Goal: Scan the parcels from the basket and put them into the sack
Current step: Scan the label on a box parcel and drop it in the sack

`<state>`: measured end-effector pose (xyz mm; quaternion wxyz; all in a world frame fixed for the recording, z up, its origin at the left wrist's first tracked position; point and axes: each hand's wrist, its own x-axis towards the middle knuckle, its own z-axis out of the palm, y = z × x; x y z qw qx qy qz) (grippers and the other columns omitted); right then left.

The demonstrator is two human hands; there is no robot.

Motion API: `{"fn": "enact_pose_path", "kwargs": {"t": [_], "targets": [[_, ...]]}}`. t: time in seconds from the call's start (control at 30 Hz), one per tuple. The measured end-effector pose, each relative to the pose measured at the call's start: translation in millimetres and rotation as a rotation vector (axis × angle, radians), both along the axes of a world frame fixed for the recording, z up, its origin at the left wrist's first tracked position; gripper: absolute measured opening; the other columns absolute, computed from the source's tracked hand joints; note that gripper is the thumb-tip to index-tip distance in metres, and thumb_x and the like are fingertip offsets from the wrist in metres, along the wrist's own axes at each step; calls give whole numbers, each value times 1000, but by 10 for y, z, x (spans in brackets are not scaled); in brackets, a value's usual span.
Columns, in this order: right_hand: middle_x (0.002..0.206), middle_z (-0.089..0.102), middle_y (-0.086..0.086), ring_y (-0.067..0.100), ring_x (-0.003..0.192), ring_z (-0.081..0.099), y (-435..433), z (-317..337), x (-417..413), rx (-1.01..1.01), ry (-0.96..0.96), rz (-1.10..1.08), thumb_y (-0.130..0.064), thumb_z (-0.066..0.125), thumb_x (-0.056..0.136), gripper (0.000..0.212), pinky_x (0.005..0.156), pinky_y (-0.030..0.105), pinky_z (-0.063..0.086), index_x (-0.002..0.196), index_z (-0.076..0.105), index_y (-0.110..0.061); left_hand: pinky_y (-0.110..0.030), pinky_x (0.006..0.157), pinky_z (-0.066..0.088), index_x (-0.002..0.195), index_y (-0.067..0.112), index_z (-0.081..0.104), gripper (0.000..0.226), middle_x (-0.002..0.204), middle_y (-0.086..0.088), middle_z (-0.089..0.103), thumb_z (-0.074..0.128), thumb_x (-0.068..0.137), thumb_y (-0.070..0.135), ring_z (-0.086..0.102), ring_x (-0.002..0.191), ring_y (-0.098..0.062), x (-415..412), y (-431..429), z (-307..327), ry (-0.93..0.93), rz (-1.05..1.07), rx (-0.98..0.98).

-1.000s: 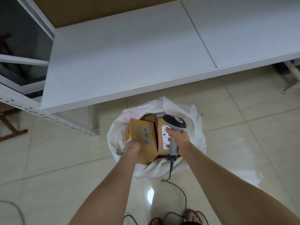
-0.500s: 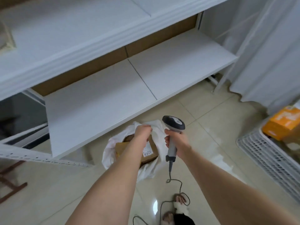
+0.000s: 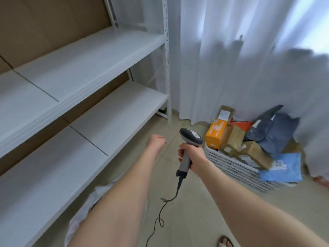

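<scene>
My right hand (image 3: 193, 158) grips the handle of a grey barcode scanner (image 3: 190, 139), its cable trailing down to the floor. My left hand (image 3: 156, 141) is raised in mid-air to the left of the scanner, fingers curled, holding nothing. A white slatted basket (image 3: 229, 165) stands on the floor at the right, piled with parcels: an orange box (image 3: 216, 133), brown cardboard boxes (image 3: 235, 138), dark blue bags (image 3: 274, 132) and a light blue bag (image 3: 283, 168). The white sack (image 3: 92, 202) lies low on the left, mostly hidden by my left forearm.
White metal shelving (image 3: 80, 72) with two bare shelves runs along the left, its upright post (image 3: 167, 68) near the middle. White curtains (image 3: 249, 59) hang behind the basket. Beige tiled floor (image 3: 204, 220) lies between sack and basket. My sandalled foot (image 3: 226, 242) shows at the bottom.
My left hand has let go of the yellow parcel into the sack and lifted away holding nothing. My view has swung right, from the sack to the basket. The scanner stays in my right hand.
</scene>
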<state>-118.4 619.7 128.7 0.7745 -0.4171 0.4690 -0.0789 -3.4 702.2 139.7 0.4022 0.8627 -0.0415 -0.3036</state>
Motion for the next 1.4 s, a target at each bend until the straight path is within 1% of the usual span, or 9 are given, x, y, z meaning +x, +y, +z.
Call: {"fn": "enact_pose_path", "kwargs": {"t": [0.13,0.43,0.57,0.67,0.83,1.0,1.13,1.27,1.4], "targets": [[53,59,6,17,49,55,-781,25,-224,26,15,-88,0,61,84,10,57,29,49,78,56,-8,-38,100,46,119,16,65,31,128,-6,59,51,92,8,52,116,-27,-208,-868,63,-4,-57,9],[46,57,4,17,48,53,-2583,-98,-742,38,49,-155,0,58,87,15,53,27,47,74,54,-7,-34,96,47,107,16,68,26,121,-9,63,54,87,6,54,113,-26,-734,-2801,-188,51,-111,-18],[70,60,10,22,65,57,-3217,-265,-889,79,98,-172,-6,65,83,6,73,36,50,80,60,-5,-35,96,48,104,16,68,22,117,-9,65,58,86,8,57,110,-27,-829,-3473,-362,97,-130,-8],[87,64,13,27,81,61,-3659,-439,-901,95,148,-198,-11,69,80,24,93,43,52,102,60,-4,-40,98,47,103,16,68,22,118,-11,65,56,86,7,57,113,-30,-829,-3907,-559,136,-156,20],[76,64,11,24,65,60,-4405,-799,-740,107,198,-243,-9,70,79,23,69,37,54,100,63,-3,-36,101,45,113,11,67,29,123,-13,61,53,89,5,55,116,-31,-652,-4583,-982,157,-206,77],[78,67,11,23,68,63,-5045,-1322,-377,134,254,-258,-12,71,79,26,81,41,57,103,63,-5,-37,99,46,119,10,61,30,124,-16,59,55,90,7,55,115,-32,-261,-5080,-1525,177,-194,168],[99,67,14,28,88,66,-5321,-1776,-26,175,286,-242,-18,74,80,40,88,49,55,113,53,-10,-35,98,46,132,13,50,53,130,-11,56,68,83,20,55,117,-29,71,-5197,-2063,139,-182,353],[83,65,12,25,70,65,-5543,-2400,282,194,316,-232,-14,73,82,23,53,33,54,89,51,-13,-41,102,40,145,17,26,96,140,-12,42,82,69,34,41,129,-30,296,-5202,-2756,39,-287,565],[86,67,16,26,69,64,-5627,-2991,499,197,304,-136,-10,71,82,22,63,38,56,100,59,-4,-48,111,24,151,25,-5,125,153,-15,16,83,64,44,14,143,-31,408,-5206,-3437,24,-379,732]]}}
